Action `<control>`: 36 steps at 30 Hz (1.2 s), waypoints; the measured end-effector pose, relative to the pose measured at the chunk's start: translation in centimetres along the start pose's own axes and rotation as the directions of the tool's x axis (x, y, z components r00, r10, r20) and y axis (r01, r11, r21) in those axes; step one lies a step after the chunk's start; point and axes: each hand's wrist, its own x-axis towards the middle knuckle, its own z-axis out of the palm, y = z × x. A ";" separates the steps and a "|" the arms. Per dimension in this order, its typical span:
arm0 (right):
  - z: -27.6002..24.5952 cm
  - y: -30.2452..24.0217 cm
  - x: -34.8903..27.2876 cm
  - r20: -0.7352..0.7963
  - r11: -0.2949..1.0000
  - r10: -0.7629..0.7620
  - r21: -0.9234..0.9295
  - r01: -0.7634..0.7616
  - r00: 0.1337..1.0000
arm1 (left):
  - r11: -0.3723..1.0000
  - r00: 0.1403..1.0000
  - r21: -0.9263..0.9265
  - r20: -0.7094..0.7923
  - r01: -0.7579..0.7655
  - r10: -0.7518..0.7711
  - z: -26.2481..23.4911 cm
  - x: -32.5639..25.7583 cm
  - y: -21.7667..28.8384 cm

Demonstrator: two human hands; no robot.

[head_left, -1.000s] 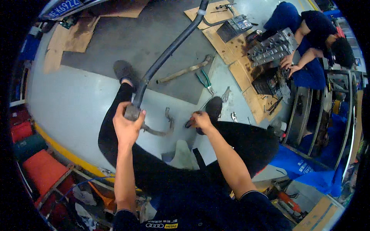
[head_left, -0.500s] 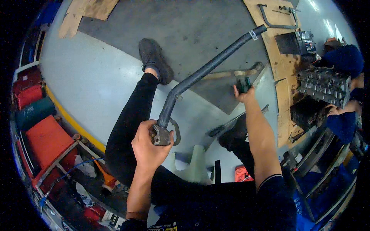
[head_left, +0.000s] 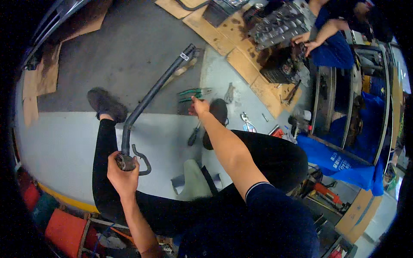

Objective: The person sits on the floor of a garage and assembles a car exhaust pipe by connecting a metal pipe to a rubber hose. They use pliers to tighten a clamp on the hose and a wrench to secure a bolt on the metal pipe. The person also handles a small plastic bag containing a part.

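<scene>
My left hand (head_left: 123,176) is closed around a round metal fitting (head_left: 125,162), its thumb on the right side. A long bent black hose (head_left: 148,101) rises from the fitting, with a white label near its far end; a thinner curved pipe (head_left: 145,161) hangs beside it. My right hand (head_left: 199,107) reaches forward, fingers curled at a pair of green-handled pliers (head_left: 189,93), handles spread and pointing left. Motion blurs the grip. Just nearer lies a dark-handled screwdriver (head_left: 193,136), partly hidden by my right forearm.
Silver pliers (head_left: 247,122) lie on the floor by my right leg. Cardboard (head_left: 243,64) bears an engine cylinder head (head_left: 279,28), with another person's hands (head_left: 310,44) near it. A pale green stool (head_left: 192,182) shows between my legs. Blue sheeting (head_left: 344,161) is at right.
The view has swung right, so the floor and engine parts appear further left. My right hand has come left and closer to the hose with the pliers. My left hand keeps the fitting.
</scene>
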 end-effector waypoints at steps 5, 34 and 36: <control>-12.8 -0.7 1.9 -0.185 0.586 -0.628 -0.752 0.303 0.756 | 0.998 0.999 -0.066 0.054 0.010 -0.006 0.4 -1.0 -0.5; -19.7 -8.7 -10.1 0.310 0.426 -0.668 -0.586 0.689 0.676 | 0.819 0.845 -0.553 0.503 0.152 0.183 17.8 -1.8 7.1; -14.0 -10.1 -19.4 0.469 0.503 -0.649 -0.327 0.800 0.599 | 0.774 0.905 -0.630 0.296 -0.055 0.306 17.2 -4.1 9.5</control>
